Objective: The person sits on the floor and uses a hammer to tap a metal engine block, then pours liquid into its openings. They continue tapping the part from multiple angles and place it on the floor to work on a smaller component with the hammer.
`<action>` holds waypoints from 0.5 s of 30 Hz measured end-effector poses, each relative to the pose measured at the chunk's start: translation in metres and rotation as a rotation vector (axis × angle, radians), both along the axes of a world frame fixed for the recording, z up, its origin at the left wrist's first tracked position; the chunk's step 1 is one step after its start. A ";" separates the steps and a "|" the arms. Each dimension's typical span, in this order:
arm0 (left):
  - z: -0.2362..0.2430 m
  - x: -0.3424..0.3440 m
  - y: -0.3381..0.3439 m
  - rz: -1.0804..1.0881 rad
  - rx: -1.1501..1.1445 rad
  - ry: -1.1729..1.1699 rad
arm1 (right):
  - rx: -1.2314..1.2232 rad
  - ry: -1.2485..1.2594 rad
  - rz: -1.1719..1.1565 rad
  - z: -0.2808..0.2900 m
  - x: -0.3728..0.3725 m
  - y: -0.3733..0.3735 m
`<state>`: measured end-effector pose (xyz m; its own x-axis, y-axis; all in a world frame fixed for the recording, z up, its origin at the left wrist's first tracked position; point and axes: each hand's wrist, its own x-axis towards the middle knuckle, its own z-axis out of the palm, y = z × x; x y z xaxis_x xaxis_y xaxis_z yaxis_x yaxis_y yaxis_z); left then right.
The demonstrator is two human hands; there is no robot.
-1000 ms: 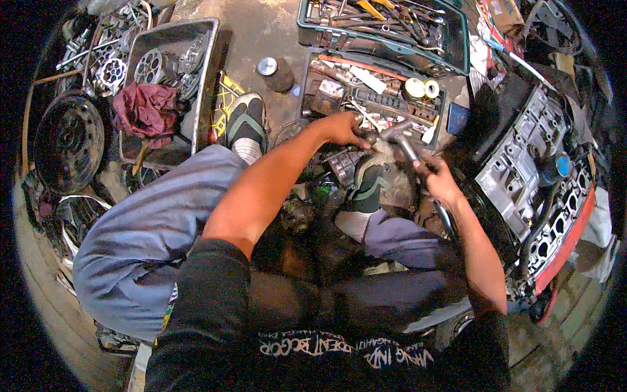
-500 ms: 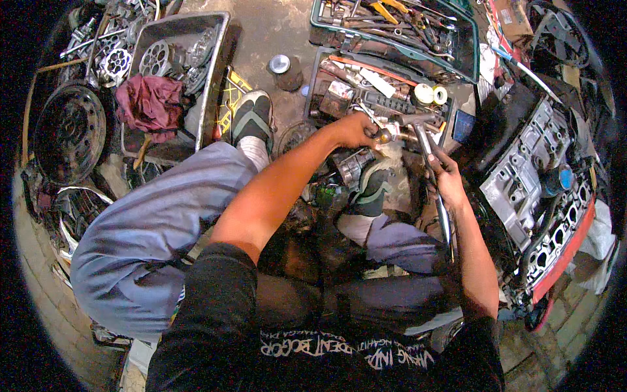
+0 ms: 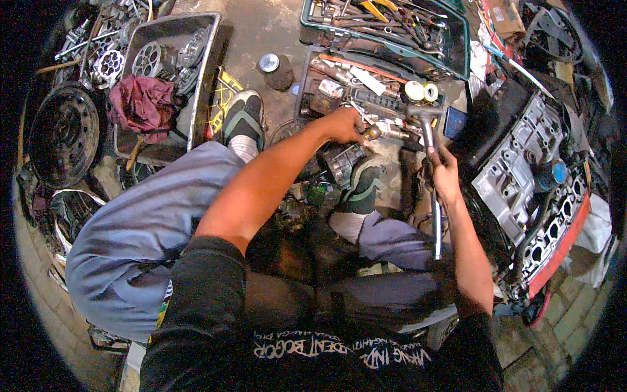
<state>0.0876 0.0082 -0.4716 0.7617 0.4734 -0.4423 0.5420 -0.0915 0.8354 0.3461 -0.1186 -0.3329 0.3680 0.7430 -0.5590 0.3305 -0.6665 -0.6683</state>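
Note:
My right hand (image 3: 445, 173) is wrapped round the handle of a hammer (image 3: 436, 219), whose head lies away from me over the edge of a tool tray (image 3: 304, 85). The long metal handle runs down beside my right forearm. My left hand (image 3: 346, 125) is closed on a slim metal tool (image 3: 360, 111); its kind is unclear, and a brownish rounded end shows by the fingers. Just below that hand, a grey cast metal housing (image 3: 341, 163) stands on the floor beside my right shoe (image 3: 363, 188).
A green toolbox (image 3: 460, 49) full of wrenches and pliers stands beyond the tray. To the left are a metal bin (image 3: 204, 85) with a maroon cloth (image 3: 145, 108) and a wheel rim (image 3: 65, 134). A dark jar (image 3: 277, 73) stands mid-floor; a cylinder head (image 3: 516, 173) leans at right.
The hammer has swung more upright, its lower end going left and its head slightly right. My left hand keeps its grip near the housing. The whole view has shifted a little.

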 end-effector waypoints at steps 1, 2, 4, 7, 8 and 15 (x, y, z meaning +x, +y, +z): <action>0.005 0.000 0.000 0.018 0.000 -0.014 | 0.033 -0.056 0.048 -0.006 0.002 -0.005; 0.009 0.001 -0.001 0.035 0.001 -0.030 | 0.066 -0.113 0.095 -0.017 0.002 -0.013; -0.003 -0.001 -0.004 0.066 0.045 -0.122 | 0.016 -0.159 0.295 -0.021 0.005 -0.018; -0.036 -0.005 -0.010 0.091 0.106 -0.224 | -0.081 -0.201 0.426 -0.012 0.011 -0.009; -0.034 -0.007 -0.008 0.090 0.084 -0.162 | -0.133 -0.106 0.347 0.001 0.010 -0.002; -0.042 -0.003 -0.015 0.086 0.019 -0.235 | -0.055 -0.243 0.356 -0.026 0.016 -0.009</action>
<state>0.0843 -0.0065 -0.5136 0.7992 0.5473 -0.2486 0.3398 -0.0701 0.9379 0.3622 -0.1272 -0.3591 0.2199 0.8189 -0.5302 0.6899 -0.5148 -0.5090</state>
